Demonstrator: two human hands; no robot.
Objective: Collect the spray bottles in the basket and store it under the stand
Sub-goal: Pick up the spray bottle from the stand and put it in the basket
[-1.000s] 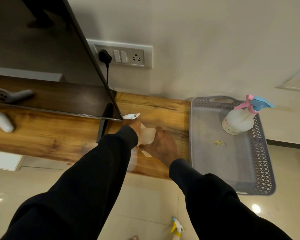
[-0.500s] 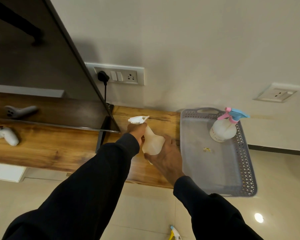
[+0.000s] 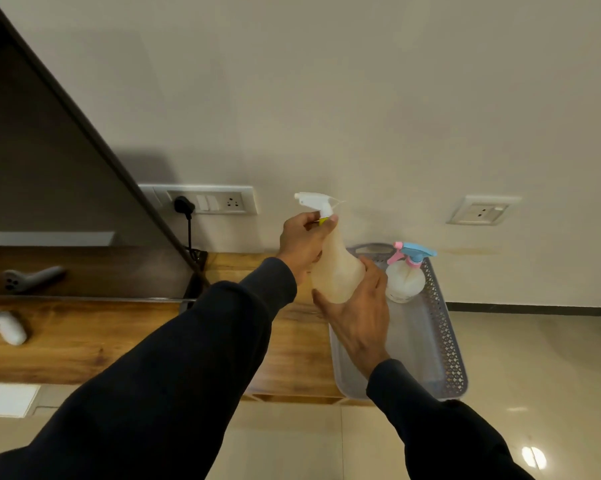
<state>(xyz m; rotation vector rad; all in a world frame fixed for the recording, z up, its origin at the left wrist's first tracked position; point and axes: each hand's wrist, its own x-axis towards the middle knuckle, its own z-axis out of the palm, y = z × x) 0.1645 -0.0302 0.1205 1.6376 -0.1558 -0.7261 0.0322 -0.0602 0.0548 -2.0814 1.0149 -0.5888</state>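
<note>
The white bottle [image 3: 337,271] stands upright in the air, neck gripped by the left hand [image 3: 304,242], base cupped by the right hand [image 3: 356,315], over the worktop's [image 3: 84,337] right end, the basket [image 3: 446,327] just right.

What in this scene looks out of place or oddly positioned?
The basket juts past the stand's end, partly unsupported. Otherwise nothing is spilled: one bottle stands upright inside it.

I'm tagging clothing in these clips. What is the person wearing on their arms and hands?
Both arms are covered by long, plain black sleeves that end at the wrists. The left hand and right hand are bare: no gloves, rings, watch or markings visible.
</note>
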